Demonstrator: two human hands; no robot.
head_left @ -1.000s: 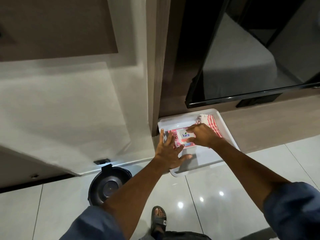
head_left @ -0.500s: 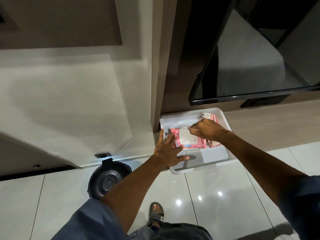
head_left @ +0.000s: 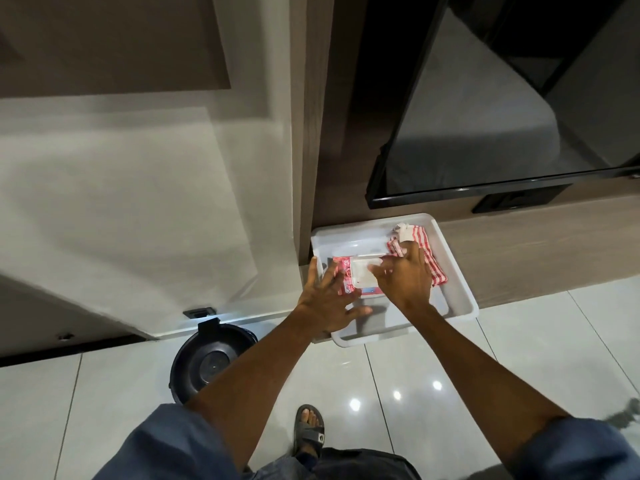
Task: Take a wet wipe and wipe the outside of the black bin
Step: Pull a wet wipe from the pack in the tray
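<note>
A pink wet wipe pack [head_left: 345, 276] with a white lid [head_left: 363, 273] lies in a white tray [head_left: 462, 292] on a low wooden ledge. My left hand [head_left: 327, 303] rests flat on the pack's left end, fingers spread, holding it down. My right hand [head_left: 410, 277] hovers over the lid with its blurred fingertips at the opening; whether they pinch a wipe is unclear. The black bin [head_left: 207, 363] stands on the floor down left, seen from above, partly behind my left forearm.
A red-and-white striped cloth [head_left: 434, 263] lies in the tray's right half. A black TV screen [head_left: 485, 140] hangs above the ledge. A white wall panel fills the left. My sandalled foot [head_left: 308, 427] stands on glossy white floor tiles.
The lid, shut and showing its label a second ago, now shows plain white. My right hand has shifted right and back over it; my left hand stays pressed on the pack.
</note>
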